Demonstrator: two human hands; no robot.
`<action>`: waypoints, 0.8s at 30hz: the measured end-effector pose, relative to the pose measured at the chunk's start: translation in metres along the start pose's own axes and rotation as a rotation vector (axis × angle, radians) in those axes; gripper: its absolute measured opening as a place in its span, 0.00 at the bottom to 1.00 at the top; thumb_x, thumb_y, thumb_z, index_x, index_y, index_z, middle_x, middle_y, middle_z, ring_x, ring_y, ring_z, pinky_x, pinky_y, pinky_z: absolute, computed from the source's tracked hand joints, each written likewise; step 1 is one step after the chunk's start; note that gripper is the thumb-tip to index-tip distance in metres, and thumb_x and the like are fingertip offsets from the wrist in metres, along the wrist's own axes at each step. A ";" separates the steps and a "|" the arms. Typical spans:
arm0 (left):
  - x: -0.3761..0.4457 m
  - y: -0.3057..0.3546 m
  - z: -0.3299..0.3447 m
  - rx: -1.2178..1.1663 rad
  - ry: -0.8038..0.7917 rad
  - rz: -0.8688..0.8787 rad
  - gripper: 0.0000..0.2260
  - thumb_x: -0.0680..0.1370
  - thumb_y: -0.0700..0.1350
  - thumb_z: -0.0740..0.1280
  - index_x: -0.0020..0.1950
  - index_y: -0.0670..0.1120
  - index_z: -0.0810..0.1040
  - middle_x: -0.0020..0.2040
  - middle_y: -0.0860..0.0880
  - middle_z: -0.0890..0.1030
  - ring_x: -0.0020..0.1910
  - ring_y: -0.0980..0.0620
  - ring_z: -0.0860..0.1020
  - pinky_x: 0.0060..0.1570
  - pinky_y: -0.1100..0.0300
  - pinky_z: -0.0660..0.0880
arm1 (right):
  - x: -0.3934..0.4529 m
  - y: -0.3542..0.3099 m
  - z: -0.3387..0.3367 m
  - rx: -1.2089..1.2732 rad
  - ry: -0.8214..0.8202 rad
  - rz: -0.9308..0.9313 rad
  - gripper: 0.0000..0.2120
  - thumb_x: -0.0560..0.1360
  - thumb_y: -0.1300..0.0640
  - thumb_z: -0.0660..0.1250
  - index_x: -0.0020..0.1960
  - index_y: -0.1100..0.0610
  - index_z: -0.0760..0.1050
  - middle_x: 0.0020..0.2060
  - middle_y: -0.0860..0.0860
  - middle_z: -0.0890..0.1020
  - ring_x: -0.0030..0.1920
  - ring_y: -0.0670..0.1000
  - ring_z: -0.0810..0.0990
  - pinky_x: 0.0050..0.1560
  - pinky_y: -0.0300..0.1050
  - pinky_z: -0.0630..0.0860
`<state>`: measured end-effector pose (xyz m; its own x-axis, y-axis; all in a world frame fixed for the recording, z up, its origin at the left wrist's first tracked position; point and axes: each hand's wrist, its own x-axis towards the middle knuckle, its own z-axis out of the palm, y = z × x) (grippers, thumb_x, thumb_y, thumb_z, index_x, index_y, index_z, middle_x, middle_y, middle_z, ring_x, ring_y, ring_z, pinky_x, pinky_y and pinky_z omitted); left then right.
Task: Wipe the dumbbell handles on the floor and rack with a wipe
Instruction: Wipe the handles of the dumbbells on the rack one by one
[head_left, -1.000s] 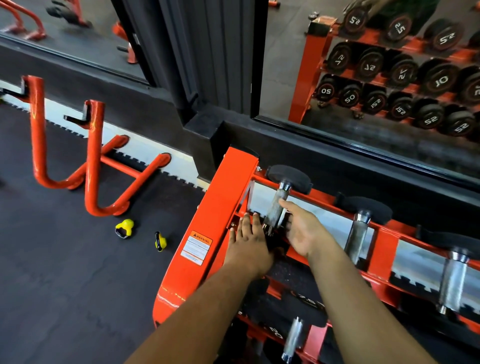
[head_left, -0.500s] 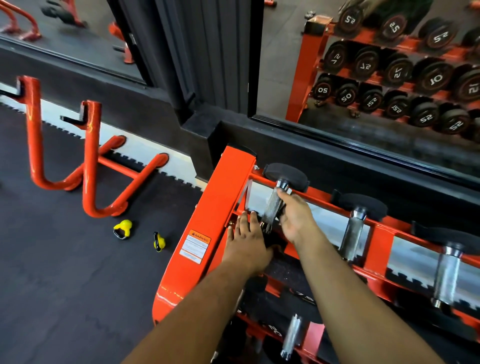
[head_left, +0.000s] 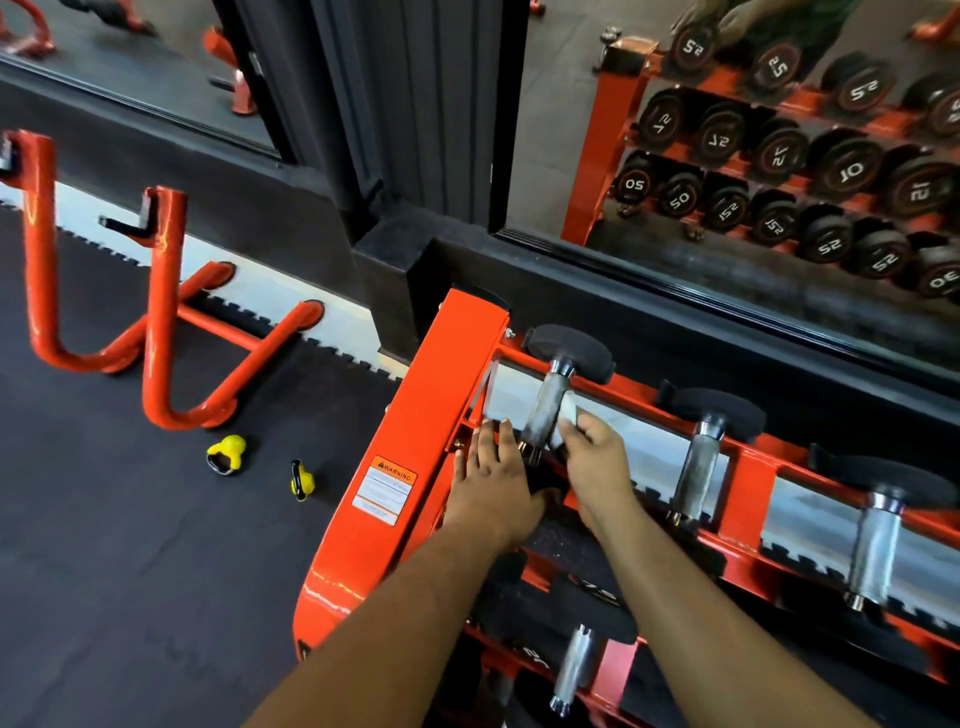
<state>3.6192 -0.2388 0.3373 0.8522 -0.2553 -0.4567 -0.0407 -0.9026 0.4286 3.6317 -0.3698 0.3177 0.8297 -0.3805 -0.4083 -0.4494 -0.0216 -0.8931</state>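
Observation:
An orange dumbbell rack (head_left: 410, 415) stands in front of me with several black dumbbells lying across its top tier. The leftmost dumbbell has a knurled steel handle (head_left: 540, 410). My right hand (head_left: 597, 467) pinches a small white wipe (head_left: 568, 410) against the right side of that handle. My left hand (head_left: 493, 483) lies flat with straight fingers on the rack rail and the dumbbell's near head, just left of the handle. Two more handles (head_left: 696, 473) (head_left: 878, 545) show further right, and another handle (head_left: 571, 670) on the tier below.
A mirror (head_left: 727, 130) behind the rack reflects a rack full of numbered dumbbells. Two small yellow kettlebells (head_left: 228, 453) (head_left: 301, 480) sit on the black rubber floor to the left. An orange tubular stand (head_left: 156, 322) rises at the far left.
My right hand has slid back down the leftmost handle, and the white wipe now shows at its fingertips. My left hand has stayed on the rack rail.

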 end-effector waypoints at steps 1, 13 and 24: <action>0.000 -0.001 0.002 -0.001 0.003 0.003 0.45 0.81 0.61 0.61 0.81 0.44 0.34 0.82 0.41 0.37 0.81 0.45 0.36 0.80 0.46 0.39 | -0.005 0.005 -0.006 -0.208 0.028 -0.190 0.14 0.82 0.59 0.63 0.66 0.53 0.80 0.53 0.47 0.85 0.54 0.48 0.81 0.52 0.41 0.76; 0.002 -0.004 0.008 -0.115 0.062 0.026 0.48 0.78 0.67 0.62 0.82 0.46 0.37 0.83 0.42 0.40 0.82 0.45 0.40 0.80 0.46 0.42 | 0.045 -0.007 -0.051 -1.656 -0.510 -1.324 0.30 0.77 0.61 0.53 0.79 0.55 0.62 0.79 0.53 0.63 0.80 0.53 0.58 0.79 0.59 0.52; 0.000 -0.002 0.008 -0.102 0.054 0.002 0.47 0.79 0.64 0.63 0.82 0.48 0.34 0.83 0.44 0.38 0.82 0.47 0.38 0.80 0.45 0.41 | 0.045 -0.008 -0.056 -1.547 -0.639 -1.268 0.27 0.79 0.61 0.57 0.78 0.52 0.64 0.79 0.49 0.64 0.80 0.50 0.57 0.80 0.56 0.54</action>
<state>3.6154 -0.2394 0.3303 0.8793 -0.2354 -0.4140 0.0087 -0.8612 0.5082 3.6537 -0.4390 0.3168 0.6503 0.7468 -0.1392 0.7574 -0.6514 0.0438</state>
